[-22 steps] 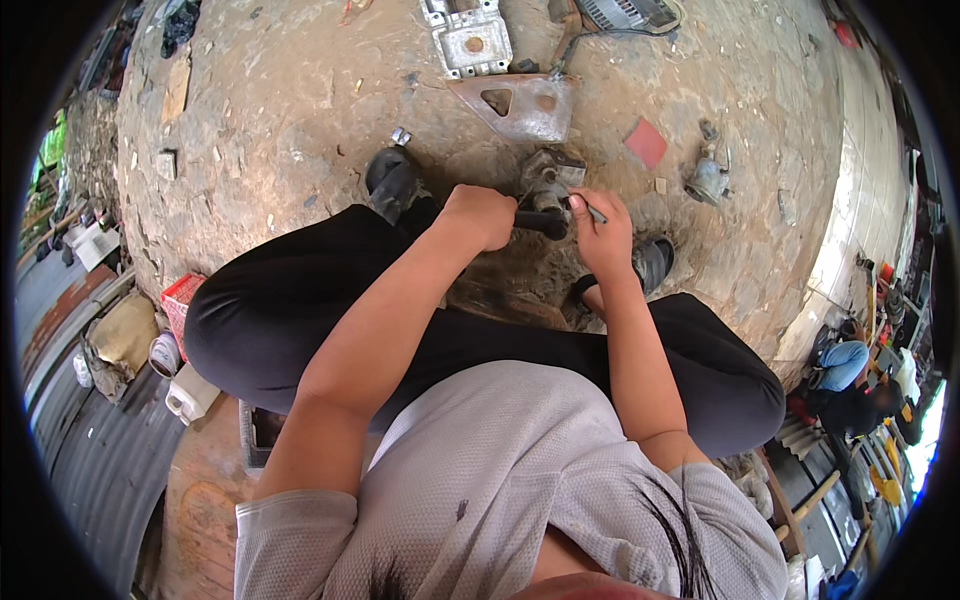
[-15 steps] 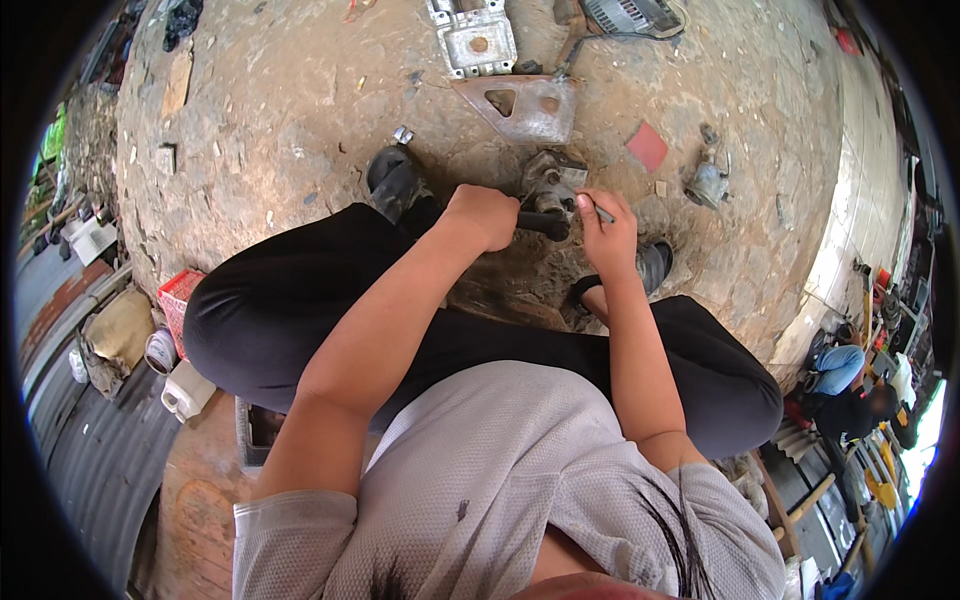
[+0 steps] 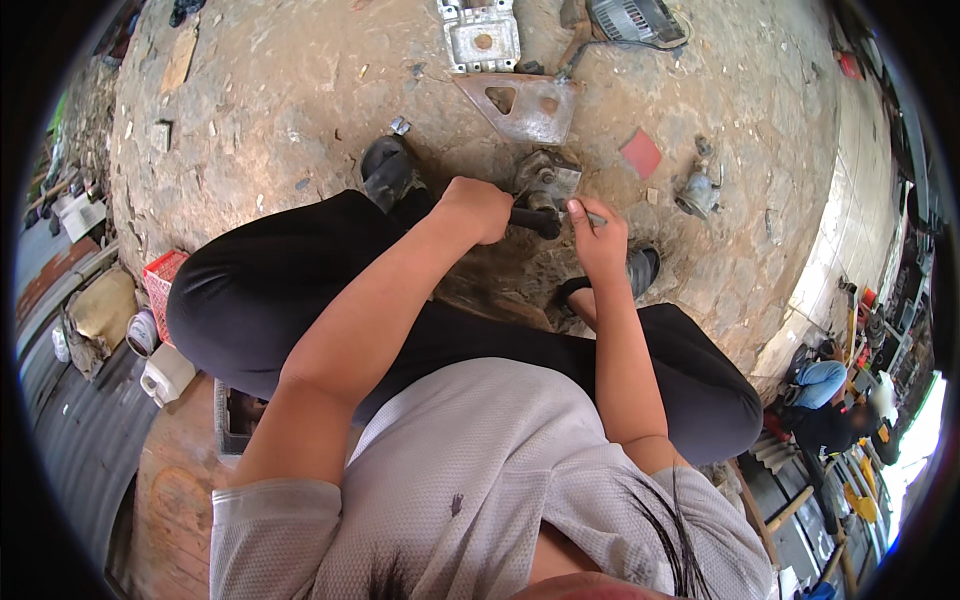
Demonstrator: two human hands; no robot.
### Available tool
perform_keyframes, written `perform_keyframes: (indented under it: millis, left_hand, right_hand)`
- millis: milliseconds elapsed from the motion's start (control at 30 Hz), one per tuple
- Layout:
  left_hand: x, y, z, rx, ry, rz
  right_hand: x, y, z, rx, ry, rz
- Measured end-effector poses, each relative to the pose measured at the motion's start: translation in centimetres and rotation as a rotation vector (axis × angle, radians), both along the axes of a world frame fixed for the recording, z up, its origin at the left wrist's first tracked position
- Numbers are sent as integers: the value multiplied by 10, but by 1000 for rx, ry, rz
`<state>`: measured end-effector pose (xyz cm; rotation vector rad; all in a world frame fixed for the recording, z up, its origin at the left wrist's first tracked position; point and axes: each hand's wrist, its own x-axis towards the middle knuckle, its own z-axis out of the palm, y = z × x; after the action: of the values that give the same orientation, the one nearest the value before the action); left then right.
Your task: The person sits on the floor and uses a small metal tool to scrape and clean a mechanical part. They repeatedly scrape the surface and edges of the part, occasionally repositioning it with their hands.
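Note:
My left hand (image 3: 478, 210) is closed round the handle of a dark hammer (image 3: 540, 221), whose head is by the near side of a greasy metal machine part (image 3: 548, 176). Pinched between the thumb and fingers of my right hand (image 3: 600, 235) is a short grey metal rod (image 3: 594, 217). Its tip lies close to the hammer head; whether they touch I cannot tell. The machine part rests on the ground between my feet, its lower portion partly hidden by the hammer.
Beyond the part lie a triangular metal plate (image 3: 525, 108), a grey metal casting (image 3: 482, 42) and a corded slotted housing (image 3: 637, 22). A red square piece (image 3: 641, 154) and a small metal fitting (image 3: 699, 192) are to the right. Another person (image 3: 826, 423) sits far right.
The whole view has shifted slightly, moving the scene a little left. Both hands keep their grips, and the hammer stays near the rod and the machine part.

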<state>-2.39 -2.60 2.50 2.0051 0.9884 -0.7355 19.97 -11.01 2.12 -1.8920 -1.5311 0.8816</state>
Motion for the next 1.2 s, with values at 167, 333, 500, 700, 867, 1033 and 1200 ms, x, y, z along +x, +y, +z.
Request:
perform_keyframes:
  millis: [167, 333, 500, 700, 867, 1033, 1200]
  left_hand:
    - [0, -1, -2, 10, 9, -4]
    - [0, -2, -3, 23, 11, -10]
    - [0, -1, -2, 11, 13, -13]
    - [0, -1, -4, 17, 7, -16]
    - [0, -1, -4, 8, 0, -12]
    - [1, 1, -2, -3, 13, -1]
    - [0, 1, 1, -12, 14, -11]
  right_hand:
    - [-7, 0, 2, 161, -9, -20]
    - [5, 0, -1, -32, 15, -125]
    - [3, 0, 2, 2, -24, -114]
    - [7, -2, -7, 43, -71, -81]
    - [1, -1, -5, 120, -95, -103]
    - [5, -3, -11, 105, -110, -62]
    - [2, -1, -4, 117, -82, -40]
